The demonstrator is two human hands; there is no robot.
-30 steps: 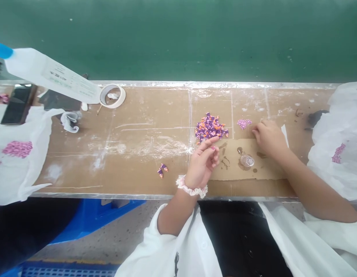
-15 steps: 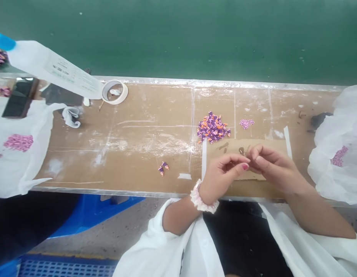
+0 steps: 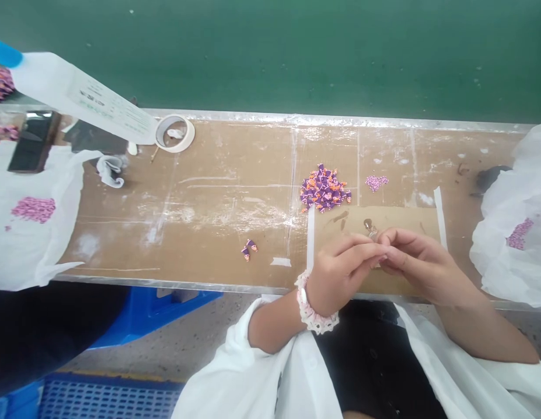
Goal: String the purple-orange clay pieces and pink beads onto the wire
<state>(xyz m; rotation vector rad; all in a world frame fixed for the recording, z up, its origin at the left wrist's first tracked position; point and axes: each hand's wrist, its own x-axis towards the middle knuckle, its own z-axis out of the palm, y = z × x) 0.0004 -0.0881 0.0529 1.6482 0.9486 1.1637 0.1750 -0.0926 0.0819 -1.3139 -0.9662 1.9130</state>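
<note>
My left hand point(image 3: 346, 265), with a pale scrunchie point(image 3: 316, 308) on its wrist, meets my right hand point(image 3: 421, 259) fingertip to fingertip. Both are closed in a pinch, and whatever they hold is too small or hidden to make out. Beneath them lies a tan sheet point(image 3: 410, 220) taped to the table at its sides. A dark brown blob point(image 3: 368, 223) sits on that sheet just beyond my fingers. Behind the sheet are a heap of purple and orange figure pieces point(image 3: 325, 189) and a little pile of tiny pink pieces point(image 3: 377, 183).
Two purple pieces point(image 3: 249, 249) lie left of the sheet. Farther left are a tape roll point(image 3: 189, 137), a white bottle point(image 3: 91, 99), a dark phone point(image 3: 32, 142) and a white cloth point(image 3: 17, 256) bearing pink bits. A white plastic bag point(image 3: 497, 267) rests at the right edge.
My left hand has turned, its fingers now straighter and pressed against my right fingertips. The right hand stays in nearly the same place. The view has shifted slightly.
</note>
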